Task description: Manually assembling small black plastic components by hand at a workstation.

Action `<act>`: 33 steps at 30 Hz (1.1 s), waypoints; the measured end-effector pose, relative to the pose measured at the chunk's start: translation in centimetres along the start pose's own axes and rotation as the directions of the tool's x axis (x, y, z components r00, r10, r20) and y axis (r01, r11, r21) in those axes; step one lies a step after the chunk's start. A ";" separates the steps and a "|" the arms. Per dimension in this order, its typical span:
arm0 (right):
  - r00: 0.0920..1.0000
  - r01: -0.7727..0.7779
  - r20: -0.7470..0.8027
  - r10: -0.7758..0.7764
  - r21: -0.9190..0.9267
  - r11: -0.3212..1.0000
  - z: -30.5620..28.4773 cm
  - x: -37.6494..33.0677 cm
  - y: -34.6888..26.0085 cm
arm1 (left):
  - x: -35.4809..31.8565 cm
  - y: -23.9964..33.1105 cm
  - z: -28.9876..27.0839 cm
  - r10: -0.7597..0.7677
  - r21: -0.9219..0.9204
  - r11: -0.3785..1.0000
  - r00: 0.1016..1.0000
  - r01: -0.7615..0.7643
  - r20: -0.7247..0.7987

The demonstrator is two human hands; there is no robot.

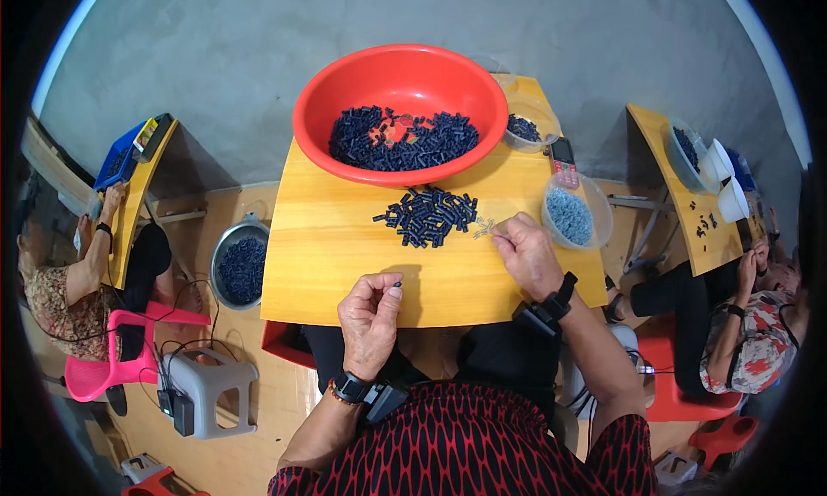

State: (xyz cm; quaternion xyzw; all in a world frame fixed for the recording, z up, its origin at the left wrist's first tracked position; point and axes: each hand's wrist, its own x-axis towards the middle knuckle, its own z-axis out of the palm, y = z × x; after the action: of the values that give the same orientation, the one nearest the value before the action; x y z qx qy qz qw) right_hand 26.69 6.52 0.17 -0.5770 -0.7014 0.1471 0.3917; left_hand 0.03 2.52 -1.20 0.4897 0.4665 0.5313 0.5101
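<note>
My left hand (369, 317) is closed above the near edge of the table, thumb and forefinger pinching a small dark cylindrical piece (397, 284). Its tip just shows between them. To the right, my right hand (529, 253) is closed with its fingertips down beside a few tiny pale pins (483, 226) on the tabletop. Whether a pin is between those fingers is hidden. A loose heap of short dark blue tubes (428, 216) lies left of the pins. Close to my right hand stands a clear round tub (600, 205) of small light blue-grey pieces.
A large red basin (401, 173) of dark tubes sits at the back of the yellow table (319, 281). Beside it are another clear tub (541, 115) and a red phone (563, 162). A metal bowl (222, 276) stands on the left. People sit at tables on both sides.
</note>
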 end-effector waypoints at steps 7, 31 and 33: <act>0.997 0.014 0.080 -0.012 -0.024 1.000 0.4 0.5 -0.4 | 0.1 0.0 -0.2 -0.022 -0.044 0.999 1.000 0.022 0.003; 0.957 -0.278 0.233 0.174 0.559 0.781 0.6 -4.0 -4.5 | 0.2 -0.2 -0.6 0.014 -0.027 1.000 0.997 -0.012 0.078; 0.953 -0.294 0.252 0.166 0.653 0.698 0.8 -3.9 -5.6 | 0.2 -0.2 -0.6 0.010 -0.037 0.999 0.996 -0.007 0.088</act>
State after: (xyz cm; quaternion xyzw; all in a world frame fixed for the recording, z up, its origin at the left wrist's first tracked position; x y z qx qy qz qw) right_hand 22.31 1.50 1.81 -0.4605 -0.5511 0.4924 0.4917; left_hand -0.51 2.69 -1.48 0.5050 0.4318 0.5199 0.5369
